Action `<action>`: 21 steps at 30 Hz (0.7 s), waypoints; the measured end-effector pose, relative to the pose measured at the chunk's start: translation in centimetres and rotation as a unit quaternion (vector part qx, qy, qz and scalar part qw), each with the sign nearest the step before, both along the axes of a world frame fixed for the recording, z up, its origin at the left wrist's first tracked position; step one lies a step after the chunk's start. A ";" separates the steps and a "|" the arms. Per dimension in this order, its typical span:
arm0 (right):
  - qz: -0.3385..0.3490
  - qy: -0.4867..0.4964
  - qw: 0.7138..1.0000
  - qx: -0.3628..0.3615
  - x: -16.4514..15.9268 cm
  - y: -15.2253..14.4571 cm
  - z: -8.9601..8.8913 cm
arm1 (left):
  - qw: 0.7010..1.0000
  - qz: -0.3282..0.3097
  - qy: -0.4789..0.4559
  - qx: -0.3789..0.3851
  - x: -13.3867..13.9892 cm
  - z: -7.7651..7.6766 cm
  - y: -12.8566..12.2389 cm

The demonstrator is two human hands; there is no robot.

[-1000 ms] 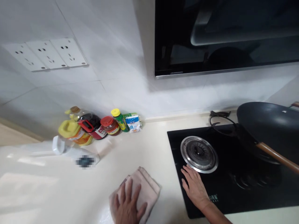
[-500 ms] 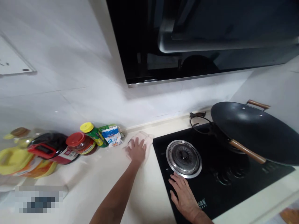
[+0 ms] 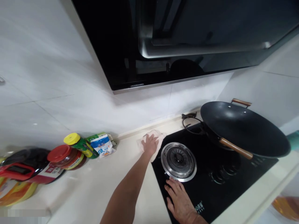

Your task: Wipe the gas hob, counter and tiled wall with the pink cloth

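Moving rightward, the spread left hand (image 3: 150,144) has brought the cloth (image 3: 160,137) to the hob (image 3: 202,180) edge, while the right hand (image 3: 179,197) rests spread beside the burner (image 3: 178,158).

Glossy cream table (image 3: 93,189) carries black glass cooktop (image 3: 203,186), pale pink cloth (image 3: 160,138). Red-lidded jar (image 3: 68,157), yellow-capped green bottle (image 3: 82,145), blue-white packet (image 3: 102,145) further left.

The left hand (image 3: 150,143) and the right hand (image 3: 179,199) are seen bare. The left forearm (image 3: 129,186) is also uncovered, and its shape is widened away from the wrist (image 3: 147,154).
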State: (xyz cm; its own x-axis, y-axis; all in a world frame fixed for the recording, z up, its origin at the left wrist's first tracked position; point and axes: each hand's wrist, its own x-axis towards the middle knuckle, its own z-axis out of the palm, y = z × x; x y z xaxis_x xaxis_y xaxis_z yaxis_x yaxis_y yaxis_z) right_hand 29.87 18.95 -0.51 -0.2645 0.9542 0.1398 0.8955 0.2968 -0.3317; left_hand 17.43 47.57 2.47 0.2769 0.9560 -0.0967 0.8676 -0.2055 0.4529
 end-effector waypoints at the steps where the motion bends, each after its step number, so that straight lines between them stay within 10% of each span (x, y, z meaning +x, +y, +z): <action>1: 0.003 0.001 1.000 0.000 0.0 0.1 -0.1 | 1.000 -0.024 0.003 -0.006 0.9 0.3 0.1; 13: 0.023 0.040 0.993 0.105 1.0 0.6 -1.1 | 0.990 -0.121 0.058 -0.036 9.5 0.9 1.0; 21: 0.027 0.033 0.992 0.121 1.3 0.2 -1.5 | 0.993 -0.084 0.073 0.028 2.2 0.4 -1.7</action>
State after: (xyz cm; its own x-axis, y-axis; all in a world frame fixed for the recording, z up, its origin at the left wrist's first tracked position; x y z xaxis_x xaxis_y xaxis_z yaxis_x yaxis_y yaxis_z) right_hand 31.15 19.15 -1.99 -0.2972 0.8752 0.3817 0.8544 0.4222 -0.3029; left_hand 19.65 45.90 2.89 0.4205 0.9023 -0.0949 0.8741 -0.3749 0.3089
